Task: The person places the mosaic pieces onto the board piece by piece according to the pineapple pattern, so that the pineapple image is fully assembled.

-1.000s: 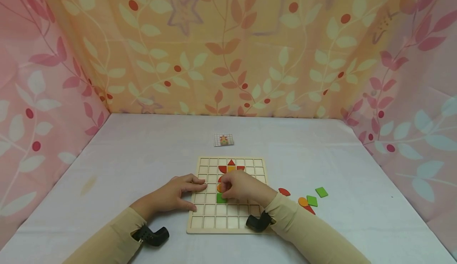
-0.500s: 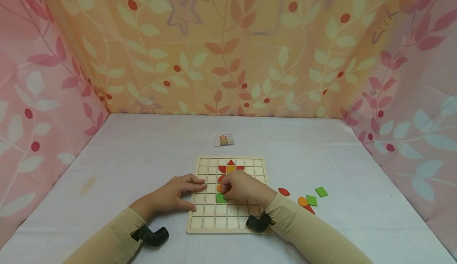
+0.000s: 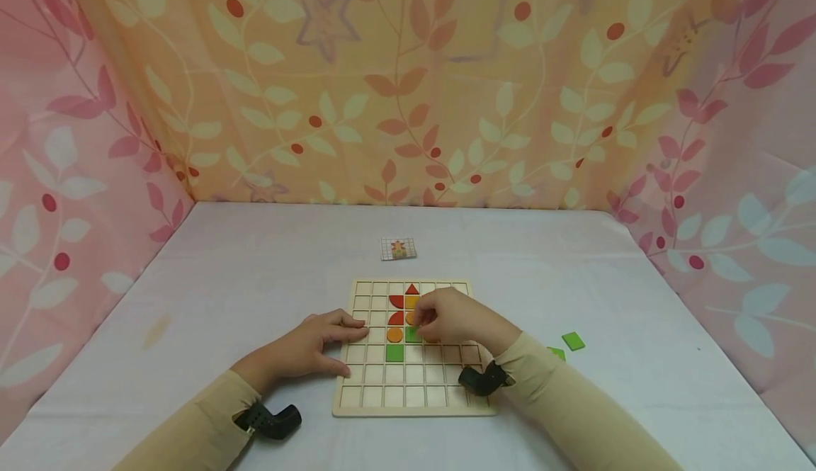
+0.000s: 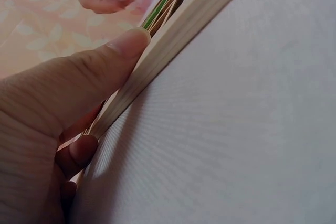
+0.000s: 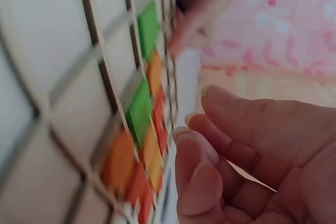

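Observation:
A wooden grid board point(image 3: 372, 396) lies on the white table. My left hand point(image 3: 312, 347) rests on its left edge, with fingertips on the top face and the thumb point(image 4: 100, 66) on the rim. Over the board's middle right is my right hand point(image 3: 452, 319); thumb and fingers are bent with a gap and nothing seen between them in the right wrist view. Beside it sit a green square point(image 3: 411, 334) and an orange disc point(image 5: 118, 161). Farther left are another green square point(image 3: 394, 353), an orange disc point(image 3: 395, 334) and two red quarter-circles point(image 3: 397, 318). A red triangle point(image 3: 412, 290) tops a yellow square point(image 3: 411, 302).
A small pattern card point(image 3: 398, 248) lies behind the board. Green square tiles point(image 3: 573, 341) lie loose to the right, one partly behind the right sleeve point(image 3: 561, 393). A flowered cloth point(image 3: 401, 81) hangs at the back and sides.
My right hand has moved right across the board, uncovering the left orange disc and another green square. Its sleeve now covers several loose tiles. The left hand has stayed in place.

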{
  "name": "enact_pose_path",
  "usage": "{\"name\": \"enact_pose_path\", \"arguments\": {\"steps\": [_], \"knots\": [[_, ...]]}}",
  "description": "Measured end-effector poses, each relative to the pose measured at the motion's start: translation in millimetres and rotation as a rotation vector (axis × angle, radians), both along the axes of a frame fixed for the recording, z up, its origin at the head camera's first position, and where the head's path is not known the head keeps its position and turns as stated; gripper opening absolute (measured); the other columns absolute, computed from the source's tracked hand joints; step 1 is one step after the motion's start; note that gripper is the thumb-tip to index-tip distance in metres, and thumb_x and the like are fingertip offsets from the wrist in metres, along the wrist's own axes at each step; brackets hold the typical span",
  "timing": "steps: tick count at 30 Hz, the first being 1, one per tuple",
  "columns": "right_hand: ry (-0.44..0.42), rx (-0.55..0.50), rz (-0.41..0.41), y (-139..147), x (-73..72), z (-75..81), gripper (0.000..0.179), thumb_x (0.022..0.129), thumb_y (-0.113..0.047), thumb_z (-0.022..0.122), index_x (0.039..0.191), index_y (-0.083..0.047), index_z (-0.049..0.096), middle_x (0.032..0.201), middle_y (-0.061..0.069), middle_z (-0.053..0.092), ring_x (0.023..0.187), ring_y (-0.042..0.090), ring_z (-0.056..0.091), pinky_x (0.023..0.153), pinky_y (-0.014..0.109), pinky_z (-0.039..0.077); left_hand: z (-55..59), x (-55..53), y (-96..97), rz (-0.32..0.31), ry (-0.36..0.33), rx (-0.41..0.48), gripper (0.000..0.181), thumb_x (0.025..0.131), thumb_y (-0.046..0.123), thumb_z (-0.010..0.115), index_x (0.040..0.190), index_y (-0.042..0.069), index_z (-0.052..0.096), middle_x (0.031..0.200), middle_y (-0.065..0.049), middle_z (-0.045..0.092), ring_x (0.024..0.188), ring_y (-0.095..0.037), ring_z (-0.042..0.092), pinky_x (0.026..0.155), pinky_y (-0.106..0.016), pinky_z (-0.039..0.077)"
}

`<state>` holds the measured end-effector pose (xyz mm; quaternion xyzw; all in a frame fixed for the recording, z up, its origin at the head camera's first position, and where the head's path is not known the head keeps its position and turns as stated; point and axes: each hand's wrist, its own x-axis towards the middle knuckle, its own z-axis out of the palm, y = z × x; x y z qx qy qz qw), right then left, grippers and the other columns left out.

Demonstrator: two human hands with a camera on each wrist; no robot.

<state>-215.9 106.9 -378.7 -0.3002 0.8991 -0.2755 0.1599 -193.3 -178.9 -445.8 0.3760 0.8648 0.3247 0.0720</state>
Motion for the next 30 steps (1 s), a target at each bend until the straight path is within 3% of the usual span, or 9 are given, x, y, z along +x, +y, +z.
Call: {"name": "enact_pose_path", "arguments": {"steps": [9, 17, 24, 30], "knots": [[-0.039, -0.001, -0.155, 50, -11.6, 13.4, 0.006, 0.078, -0.010, 0.071, 0.078, -0.012, 0.065, 0.067, -0.003, 0.055, 0.063, 0.013, 0.050, 0.057, 0.029, 0.043, 1.7, 1.1, 0.8, 0.026, -0.014, -0.012, 0.070, 0.068, 0.052, 0.071, 0.129, 0.021, 0.054, 0.125, 0.010, 0.045, 0.120, -0.015, 0.039, 0.089, -0.042, 0.025], [-0.071, 0.027, -0.228, 96, -13.0, 20.5, 0.009, 0.078, -0.009, 0.069, 0.086, -0.005, 0.064, 0.065, -0.001, 0.055, 0.060, 0.015, 0.050, 0.056, 0.031, 0.044, 4.6, 2.9, 0.6, 0.056, -0.037, -0.024, 0.074, 0.067, 0.052, 0.072, 0.131, 0.022, 0.052, 0.121, 0.012, 0.044, 0.112, -0.013, 0.040, 0.087, -0.040, 0.027], [-0.103, 0.057, -0.277, 135, -12.1, 16.5, 0.012, 0.078, -0.008, 0.069, 0.088, -0.004, 0.064, 0.066, 0.001, 0.054, 0.061, 0.016, 0.050, 0.057, 0.032, 0.043, 2.9, 2.9, 0.1, 0.051, -0.038, 0.000, 0.076, 0.066, 0.051, 0.072, 0.132, 0.020, 0.051, 0.117, 0.014, 0.044, 0.106, -0.011, 0.041, 0.085, -0.036, 0.028], [-0.181, 0.088, -0.305, 163, -5.3, 7.3, 0.011, 0.077, -0.005, 0.068, 0.087, -0.007, 0.064, 0.068, 0.002, 0.055, 0.064, 0.018, 0.050, 0.061, 0.033, 0.044, 1.2, 2.0, -0.6, 0.047, -0.034, -0.005, 0.077, 0.067, 0.053, 0.072, 0.133, 0.020, 0.050, 0.118, 0.014, 0.044, 0.106, -0.011, 0.041, 0.084, -0.034, 0.029]]}}
